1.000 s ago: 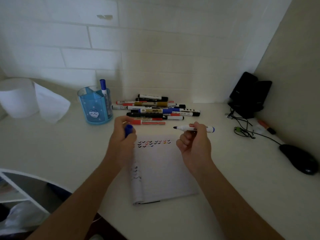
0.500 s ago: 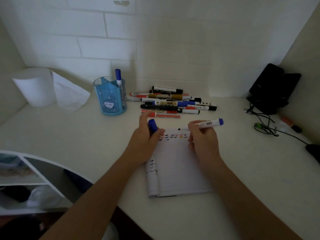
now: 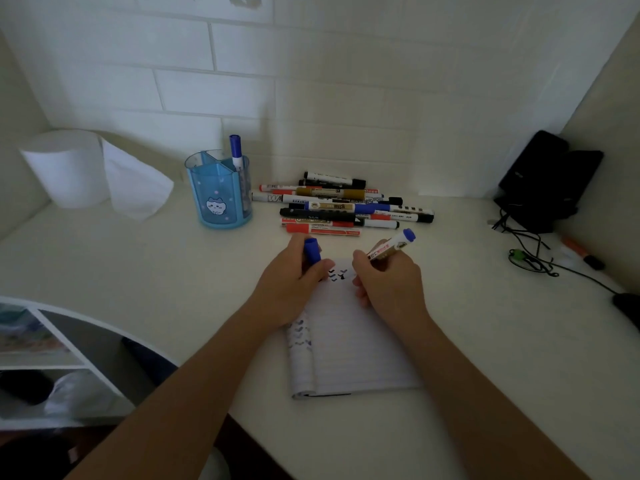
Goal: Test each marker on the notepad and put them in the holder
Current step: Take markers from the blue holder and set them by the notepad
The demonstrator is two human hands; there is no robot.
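A lined notepad (image 3: 349, 348) lies open on the white desk, with small tick marks along its top. My right hand (image 3: 388, 282) grips a blue-ended marker (image 3: 393, 245) in a writing hold, its tip down at the pad's top edge and hidden behind my fingers. My left hand (image 3: 291, 282) rests on the pad's top left corner and holds the blue cap (image 3: 311, 251). A pile of several markers (image 3: 341, 206) lies behind the pad. The blue translucent holder (image 3: 220, 195) stands to the left with one blue marker (image 3: 236, 152) upright in it.
A paper roll (image 3: 65, 168) and a loose tissue (image 3: 135, 183) sit at the far left. Black devices (image 3: 550, 178) with cables (image 3: 530, 254), an orange marker (image 3: 581, 252) and a mouse (image 3: 628, 306) are at the right. A white shelf unit (image 3: 52, 358) stands below the desk's left edge.
My right hand turned the uncapped marker from lying level above the pad into a writing hold and lowered its tip to the page. My left hand kept the cap and settled on the pad.
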